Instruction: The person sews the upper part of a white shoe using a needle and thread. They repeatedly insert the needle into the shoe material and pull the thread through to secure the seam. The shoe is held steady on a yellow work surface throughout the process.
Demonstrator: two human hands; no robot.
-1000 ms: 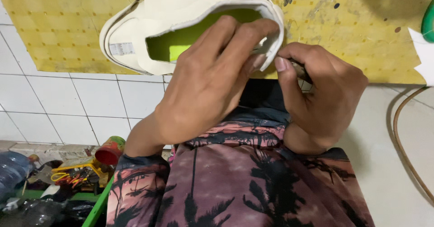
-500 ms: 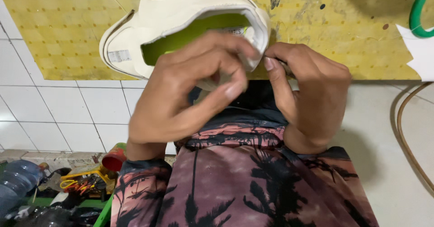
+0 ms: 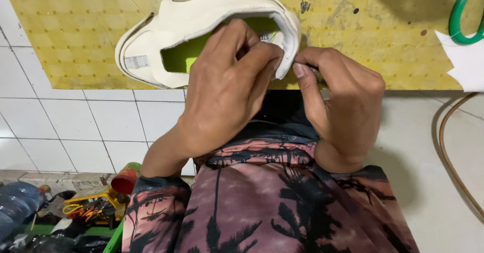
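A white shoe upper (image 3: 191,18) with a lime green lining lies on its side over a yellow cutting mat (image 3: 70,36). My left hand (image 3: 227,91) grips the shoe's heel end, fingers curled over the collar and into the opening. My right hand (image 3: 343,102) pinches the heel edge from the right, thumb and forefinger pressed on the white rim. Whatever lies under the right fingers is hidden. Both forearms come up from my lap, in dark sleeves with a palm pattern.
A green ring-shaped handle (image 3: 464,16) and a white paper scrap (image 3: 466,64) lie at the right of the mat. A brown cord (image 3: 448,152) curves over the white tiled surface. At lower left are a red cup (image 3: 126,180), yellow tools (image 3: 88,207) and a plastic bottle (image 3: 15,207).
My left hand has pulled back from the heel edge and curled over the collar. The shoe has turned slightly, showing more of its opening. My right hand keeps its pinch.
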